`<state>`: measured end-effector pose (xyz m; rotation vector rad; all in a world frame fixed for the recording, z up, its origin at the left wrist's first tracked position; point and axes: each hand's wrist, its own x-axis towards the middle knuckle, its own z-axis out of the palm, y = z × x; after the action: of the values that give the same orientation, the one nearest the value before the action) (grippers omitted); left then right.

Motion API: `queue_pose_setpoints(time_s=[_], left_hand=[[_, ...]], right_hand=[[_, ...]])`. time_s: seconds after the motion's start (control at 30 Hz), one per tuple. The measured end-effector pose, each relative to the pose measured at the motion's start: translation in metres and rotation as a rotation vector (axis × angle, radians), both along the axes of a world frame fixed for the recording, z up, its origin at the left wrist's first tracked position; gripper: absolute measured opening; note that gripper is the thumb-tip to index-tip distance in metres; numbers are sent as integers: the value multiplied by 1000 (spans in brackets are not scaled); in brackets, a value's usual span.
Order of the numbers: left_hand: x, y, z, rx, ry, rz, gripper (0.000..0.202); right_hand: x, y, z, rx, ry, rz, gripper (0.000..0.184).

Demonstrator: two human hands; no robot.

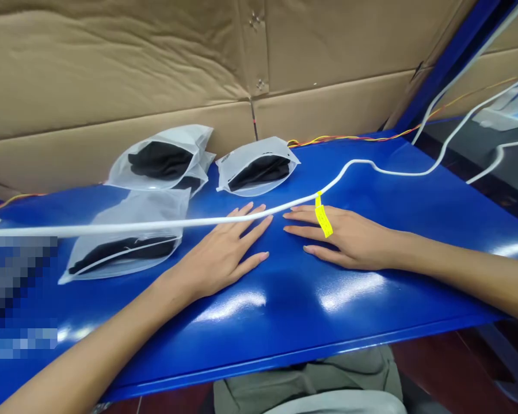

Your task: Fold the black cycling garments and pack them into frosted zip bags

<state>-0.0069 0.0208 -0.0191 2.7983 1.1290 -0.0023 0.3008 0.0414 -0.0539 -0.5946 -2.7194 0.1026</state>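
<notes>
My left hand (224, 253) lies flat on the blue table (371, 287), fingers stretched out and holding nothing. My right hand (349, 236) rests flat beside it, fingers spread, fingertips almost meeting the left hand's. A white cable (362, 164) with a yellow tag (323, 219) hangs across in front of both hands. Left of my left hand lies a frosted plastic bag with black cloth inside (129, 241). Two more such bags sit farther back, one at the left (164, 158) and one at the centre (259, 167).
Cardboard sheets (155, 69) form a wall behind the table. Thin orange and yellow wires (349, 138) run along the table's back edge. A blue post (449, 63) rises at the right, with a white device (509, 109) beyond it. My lap shows below the front edge.
</notes>
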Motion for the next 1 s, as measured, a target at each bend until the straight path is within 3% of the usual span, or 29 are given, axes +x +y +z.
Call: queue_pose_setpoints(time_s=[0.17,0.33,0.5,0.6,0.67,0.77,1.0], left_hand=[[-1,0,-3,31,-6,-12,68],[4,-9,0,264,86,10,62],[6,-17,20,485,205,409,63],[-2,-17,31,471,261,619,61],[-7,-16,34,416,241,690,63],[-11,-14,34,379,223,690,65],[-8,-17,34,482,195,621,61]], right_hand=[[0,-1,-1,-12,24,4,47],[0,0,0,-45,25,5,47],[1,0,-1,-42,20,-6,48],[1,0,-1,-21,-1,0,48],[1,0,0,-14,-5,4,48],[0,0,1,-25,-5,3,47],[0,1,2,-56,-13,-9,47]])
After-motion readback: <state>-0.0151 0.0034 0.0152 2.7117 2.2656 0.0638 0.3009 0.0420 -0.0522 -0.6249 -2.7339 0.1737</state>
